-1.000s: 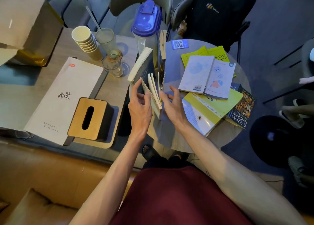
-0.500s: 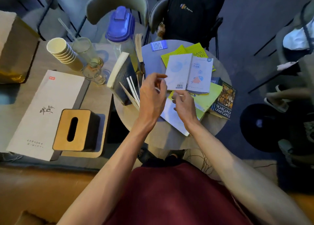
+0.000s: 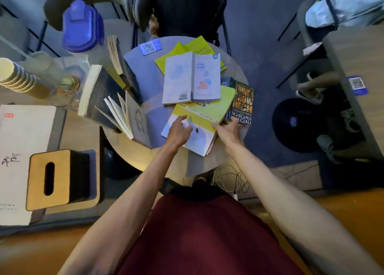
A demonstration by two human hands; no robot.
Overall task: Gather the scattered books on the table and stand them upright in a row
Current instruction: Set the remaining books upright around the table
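From the head camera I look down on the round table (image 3: 133,150), which carries all the books. My left hand (image 3: 179,130) lies on the white lower part of the yellow book (image 3: 204,116), fingers loosely spread and flat on the cover, not closed on anything. My right hand (image 3: 228,129) is at the right edge of the same book, at the table's right rim; the fingers curl at the book's edge, but I cannot tell if they really pinch it. This yellow book lies flat near the front-right edge of the table. The white book (image 3: 192,79) lies open, face down, in the middle and overlaps the far part of the yellow book. Under its far side a green booklet (image 3: 193,48) shows, close to the far edge. The dark book (image 3: 242,104) lies flat at the right edge, partly under the yellow one. At the left edge several books (image 3: 110,100) already stand, leaning and fanned open, not straight. A blue QR card (image 3: 150,48) lies at the far-left edge. On the next table to the left stands a tissue box (image 3: 62,179).
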